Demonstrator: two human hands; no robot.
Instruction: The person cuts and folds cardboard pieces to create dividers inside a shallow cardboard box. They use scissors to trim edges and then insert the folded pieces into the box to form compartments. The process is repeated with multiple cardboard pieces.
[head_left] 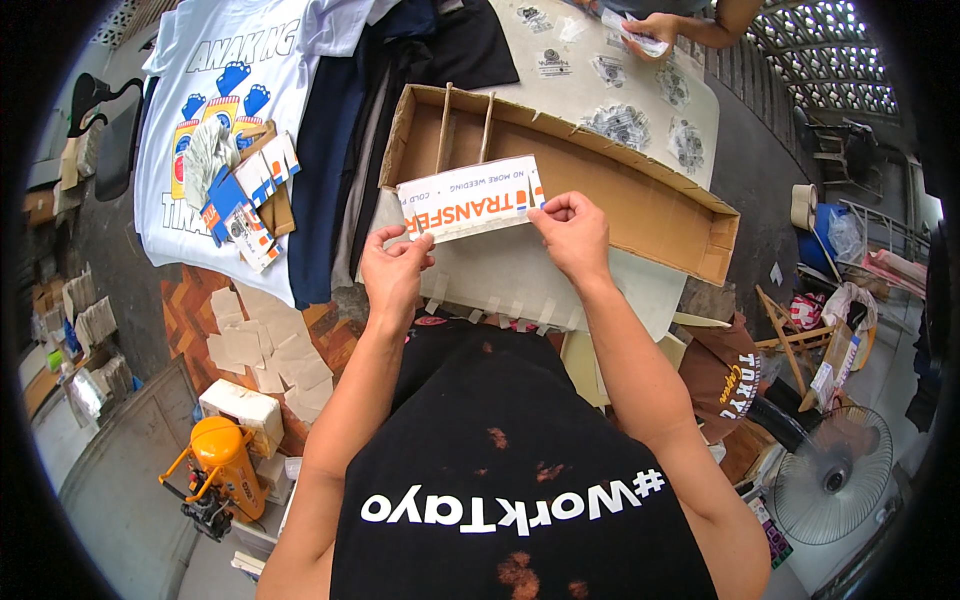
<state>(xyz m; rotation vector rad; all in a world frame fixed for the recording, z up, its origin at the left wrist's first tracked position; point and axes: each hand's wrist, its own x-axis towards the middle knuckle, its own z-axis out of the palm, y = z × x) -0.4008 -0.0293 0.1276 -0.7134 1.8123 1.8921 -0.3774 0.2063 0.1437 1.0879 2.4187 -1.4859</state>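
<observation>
In front of the long, shallow brown cardboard tray (625,207), the rectangular white card panel with orange print (468,198) looks light, stiff but creasable, best gripped at its ends, where left hand (393,266) and right hand (577,232) pinch it, fingers closed.
</observation>
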